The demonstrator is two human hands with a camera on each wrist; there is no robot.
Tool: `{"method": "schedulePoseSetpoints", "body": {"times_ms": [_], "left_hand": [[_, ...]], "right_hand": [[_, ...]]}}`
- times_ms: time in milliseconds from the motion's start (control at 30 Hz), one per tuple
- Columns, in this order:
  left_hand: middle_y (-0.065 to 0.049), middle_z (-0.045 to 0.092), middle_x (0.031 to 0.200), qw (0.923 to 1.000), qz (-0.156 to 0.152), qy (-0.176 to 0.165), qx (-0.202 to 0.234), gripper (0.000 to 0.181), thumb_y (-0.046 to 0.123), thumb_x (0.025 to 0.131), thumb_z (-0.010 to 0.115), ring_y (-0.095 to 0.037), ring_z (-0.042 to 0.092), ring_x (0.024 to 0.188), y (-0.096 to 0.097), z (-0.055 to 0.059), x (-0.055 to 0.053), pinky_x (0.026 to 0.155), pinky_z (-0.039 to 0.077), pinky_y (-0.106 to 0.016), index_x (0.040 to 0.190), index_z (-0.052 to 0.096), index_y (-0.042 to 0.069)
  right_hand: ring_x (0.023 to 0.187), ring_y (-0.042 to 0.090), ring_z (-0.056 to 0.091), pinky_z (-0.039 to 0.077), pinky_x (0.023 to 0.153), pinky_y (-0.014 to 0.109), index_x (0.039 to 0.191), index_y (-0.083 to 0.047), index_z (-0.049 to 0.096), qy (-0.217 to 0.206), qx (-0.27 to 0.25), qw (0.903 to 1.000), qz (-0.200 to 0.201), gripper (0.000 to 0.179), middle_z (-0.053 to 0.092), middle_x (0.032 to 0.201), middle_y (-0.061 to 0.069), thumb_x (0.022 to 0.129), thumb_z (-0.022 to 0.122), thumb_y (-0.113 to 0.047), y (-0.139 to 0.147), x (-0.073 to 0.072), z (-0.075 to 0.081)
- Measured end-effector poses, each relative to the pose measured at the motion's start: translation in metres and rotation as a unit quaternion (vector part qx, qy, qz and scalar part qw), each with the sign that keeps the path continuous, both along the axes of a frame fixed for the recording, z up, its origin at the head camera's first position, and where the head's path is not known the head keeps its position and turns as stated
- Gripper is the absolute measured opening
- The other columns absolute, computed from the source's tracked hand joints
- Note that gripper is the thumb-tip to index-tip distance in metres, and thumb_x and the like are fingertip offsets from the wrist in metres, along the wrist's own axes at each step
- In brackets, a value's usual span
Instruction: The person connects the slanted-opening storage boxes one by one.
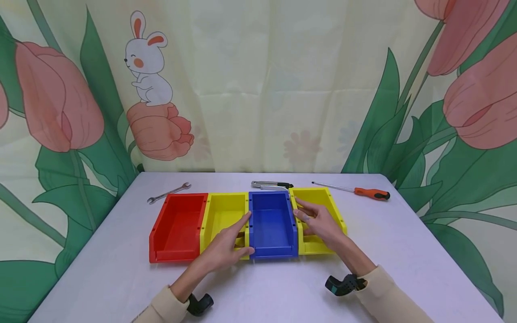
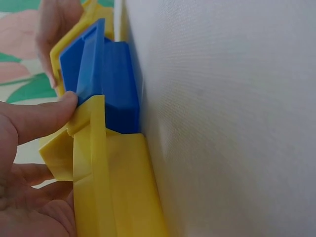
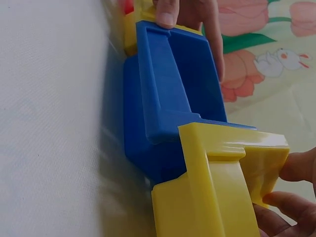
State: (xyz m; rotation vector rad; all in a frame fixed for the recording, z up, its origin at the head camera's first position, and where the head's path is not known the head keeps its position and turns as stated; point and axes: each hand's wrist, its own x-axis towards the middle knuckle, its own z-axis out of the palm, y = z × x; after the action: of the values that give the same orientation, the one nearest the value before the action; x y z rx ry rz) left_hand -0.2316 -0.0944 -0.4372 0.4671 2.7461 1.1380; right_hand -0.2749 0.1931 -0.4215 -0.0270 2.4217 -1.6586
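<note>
Side by side stand a red bin (image 1: pixel 183 224), a left yellow bin (image 1: pixel 226 206), a blue bin (image 1: pixel 272 224) and a right yellow bin (image 1: pixel 319 197). My left hand (image 1: pixel 224 246) reaches over the left yellow bin, its straight thumb and index finger touching the seam with the blue bin. In the left wrist view that thumb (image 2: pixel 54 113) presses the front corner there. My right hand (image 1: pixel 321 224) holds the right yellow bin by its left side, fingers bent inside. In the right wrist view this bin's rim (image 3: pixel 237 136) stands against the blue bin's edge; the fingertips are partly hidden.
Behind the bins lie a wrench (image 1: pixel 168 193) at the left, a silver tool with a dark end (image 1: pixel 271 184) and an orange-and-black screwdriver (image 1: pixel 365 192) at the right. A printed curtain (image 1: pixel 266 89) hangs behind the white table (image 1: pixel 404 251).
</note>
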Motion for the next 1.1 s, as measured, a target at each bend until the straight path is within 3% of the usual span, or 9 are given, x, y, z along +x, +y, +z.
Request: {"method": "schedulePoseSetpoints", "body": {"times_ms": [467, 1100], "left_hand": [[-0.012, 0.043, 0.169, 1.0, -0.002, -0.002, 0.009, 0.098, 0.018, 0.091, 0.084, -0.04, 0.05, 0.151, -0.001, -0.001, 0.0, 0.114, 0.052, -0.057, 0.17, 0.026, 0.025], [-0.015, 0.045, 0.168, 0.9994, -0.006, -0.009, 0.033, 0.098, 0.016, 0.091, 0.084, -0.043, 0.055, 0.145, 0.0, -0.003, -0.002, 0.11, 0.056, -0.056, 0.17, 0.027, 0.023]], "right_hand": [[0.139, 0.044, 0.06, 0.067, 0.088, 0.042, 0.165, -0.017, 0.039, -0.011, -0.023, 0.9996, -0.011, 0.058, 0.056, 0.156, 0.023, 0.11, 0.058, -0.023, -0.003, 0.002, -0.012], [0.137, 0.042, 0.062, 0.067, 0.09, 0.04, 0.164, -0.019, 0.04, -0.014, -0.014, 0.9996, -0.018, 0.057, 0.053, 0.16, 0.023, 0.11, 0.058, -0.023, -0.004, 0.003, -0.01]]}}
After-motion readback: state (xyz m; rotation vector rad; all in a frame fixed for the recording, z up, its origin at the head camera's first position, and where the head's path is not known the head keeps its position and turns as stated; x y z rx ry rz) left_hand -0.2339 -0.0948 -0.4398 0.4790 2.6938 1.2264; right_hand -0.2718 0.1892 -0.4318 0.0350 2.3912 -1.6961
